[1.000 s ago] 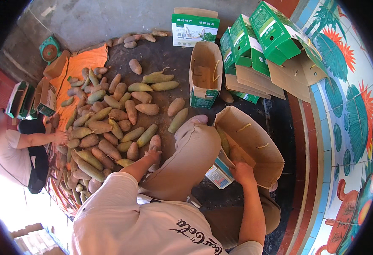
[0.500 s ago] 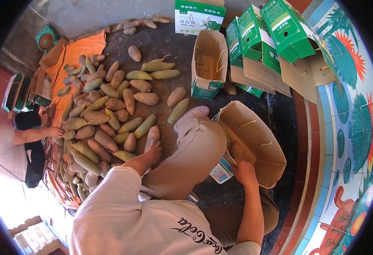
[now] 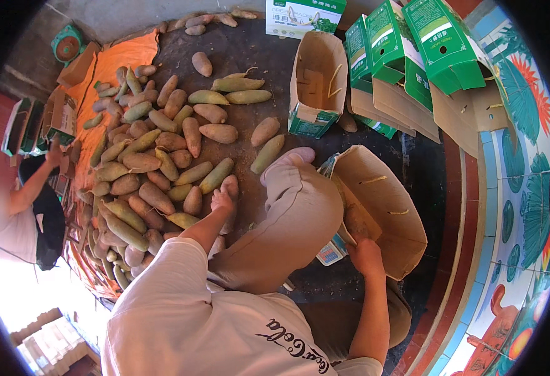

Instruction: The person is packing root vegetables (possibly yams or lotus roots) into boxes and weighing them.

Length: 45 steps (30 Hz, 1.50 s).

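Raised since earlier: co-worker's hand (image 3: 54,153), nine o'clock. Left hand (image 3: 222,202): over brown radish (image 3: 230,186), half past eight. Right hand (image 3: 366,255): at cartoned radish (image 3: 355,221), four o'clock (grips: I cannot tell).

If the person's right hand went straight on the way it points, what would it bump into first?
Probably the brown root in the box, right at the right hand's fingertips; whether they already touch is unclear.

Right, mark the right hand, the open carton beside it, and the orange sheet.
right hand (image 3: 366,255), head view, back of the hand
open carton (image 3: 384,195), head view, inner wall
orange sheet (image 3: 137,55), head view, bare upper part
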Motion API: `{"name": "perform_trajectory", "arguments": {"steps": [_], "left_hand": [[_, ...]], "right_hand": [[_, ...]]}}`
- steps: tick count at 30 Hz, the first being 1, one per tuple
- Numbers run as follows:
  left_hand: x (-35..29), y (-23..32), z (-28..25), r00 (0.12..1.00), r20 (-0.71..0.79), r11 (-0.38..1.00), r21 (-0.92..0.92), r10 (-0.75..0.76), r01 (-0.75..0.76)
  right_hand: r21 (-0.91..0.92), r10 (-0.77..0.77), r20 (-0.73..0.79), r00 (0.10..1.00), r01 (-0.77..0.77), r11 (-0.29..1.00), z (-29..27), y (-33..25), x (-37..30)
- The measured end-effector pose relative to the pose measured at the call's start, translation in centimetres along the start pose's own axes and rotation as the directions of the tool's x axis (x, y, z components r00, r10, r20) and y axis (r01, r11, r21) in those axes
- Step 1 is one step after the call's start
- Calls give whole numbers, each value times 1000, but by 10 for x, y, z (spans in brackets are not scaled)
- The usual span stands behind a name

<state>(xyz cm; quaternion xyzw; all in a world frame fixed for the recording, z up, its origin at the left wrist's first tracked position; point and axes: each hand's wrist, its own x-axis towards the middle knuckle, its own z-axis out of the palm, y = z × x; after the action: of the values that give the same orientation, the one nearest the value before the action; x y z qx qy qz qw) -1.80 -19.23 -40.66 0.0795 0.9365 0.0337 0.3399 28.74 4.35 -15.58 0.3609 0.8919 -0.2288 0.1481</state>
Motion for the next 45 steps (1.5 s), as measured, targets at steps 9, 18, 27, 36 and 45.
{"name": "perform_trajectory", "arguments": {"steps": [9, 18, 27, 36, 45], "left_hand": [[15, -7, 4, 954, 231, 966, -129, -190, 224], [3, -2, -4, 977, 185, 993, -20, -107, 112], [-1, 5, -65, 981, 102, 986, -13, 164, -164], [23, 5, -134, 889, -390, 928, 362, 239, -91], [21, 46, -89, 894, -224, 887, 354, 388, -296]], "right_hand": [[21, 27, 23, 999, -28, 999, 1, 3, 1], [53, 19, 14, 1000, -20, 998, 1, 3, 3], [24, 10, 16, 1000, -10, 1000, 1, 5, 2], [29, 12, 10, 1000, -12, 999, 3, 6, 1], [52, 47, 21, 999, -48, 998, 0, 5, -1]]}}
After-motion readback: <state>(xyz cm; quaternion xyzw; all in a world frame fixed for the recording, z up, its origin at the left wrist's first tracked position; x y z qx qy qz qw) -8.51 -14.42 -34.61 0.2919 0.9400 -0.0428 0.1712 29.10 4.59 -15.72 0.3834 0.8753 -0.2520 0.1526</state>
